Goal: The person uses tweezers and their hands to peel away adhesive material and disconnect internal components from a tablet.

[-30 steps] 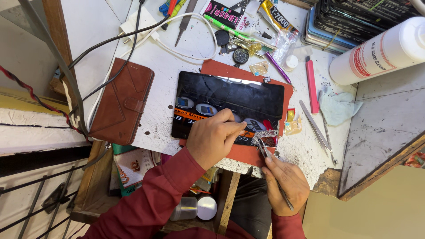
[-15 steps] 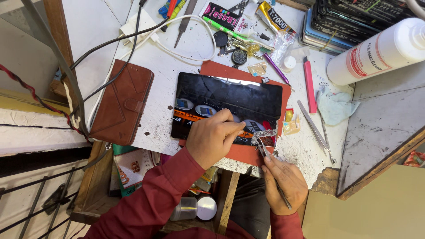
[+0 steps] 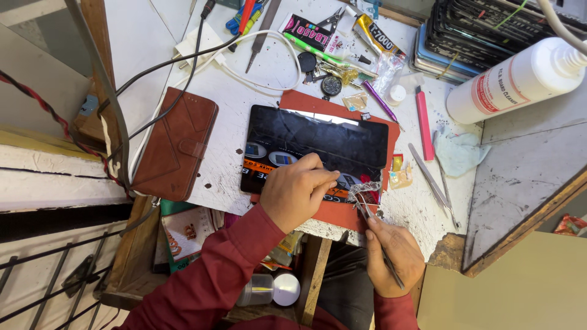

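Left hand fingers curled, pressing the tablet; right hand fingers pinched around tweezers

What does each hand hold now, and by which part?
Right hand: tweezers, held at the rear half. Left hand: holds nothing, presses on the tablet.

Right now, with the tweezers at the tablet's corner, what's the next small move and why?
Probably keep lifting gently with the tweezers: their tips pinch a crumpled clear strip at the tablet's lower right corner, while the left hand presses the tablet down.
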